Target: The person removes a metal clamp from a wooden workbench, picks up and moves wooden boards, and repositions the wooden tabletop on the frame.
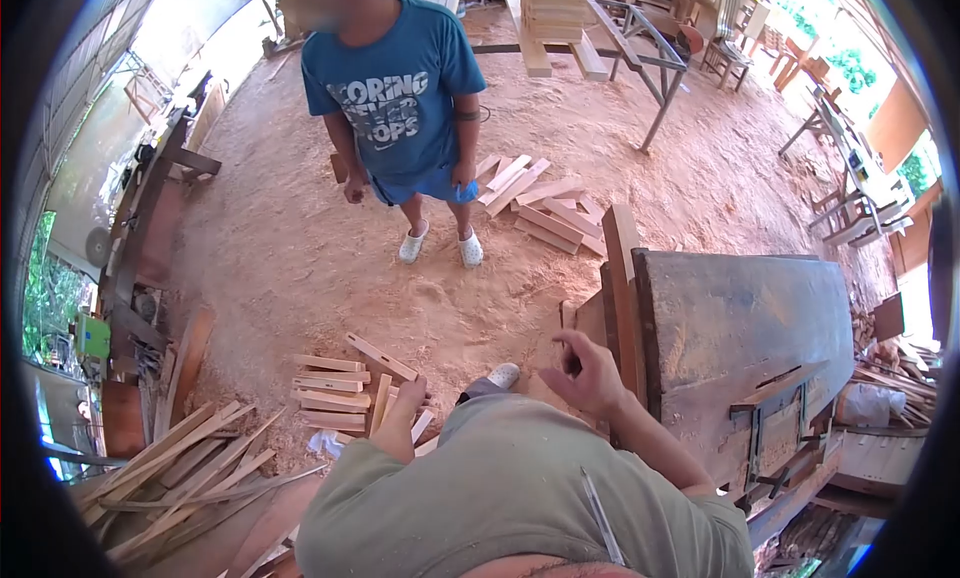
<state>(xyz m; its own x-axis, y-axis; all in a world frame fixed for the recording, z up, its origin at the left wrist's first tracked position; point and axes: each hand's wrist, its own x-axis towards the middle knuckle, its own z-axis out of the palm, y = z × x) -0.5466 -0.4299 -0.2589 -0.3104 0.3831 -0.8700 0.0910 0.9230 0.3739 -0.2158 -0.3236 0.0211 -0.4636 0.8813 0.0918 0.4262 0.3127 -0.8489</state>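
Note:
My left hand (405, 402) is closed on the near end of a short wooden piece (380, 356) with dark slots in its face. Its fingers are partly hidden behind the hand. Beside and below it, stacked wooden pieces (332, 400) lie on the floor. My right hand (588, 376) is raised left of the machine table, fingers curved and thumb apart, with nothing visible in it.
A person (400, 108) in a blue shirt stands ahead. Loose boards (550, 210) lie on the dusty floor behind. At right is a large machine table (745, 328); long wood strips (190, 473) are piled at lower left. A metal frame (660, 88) stands farther back.

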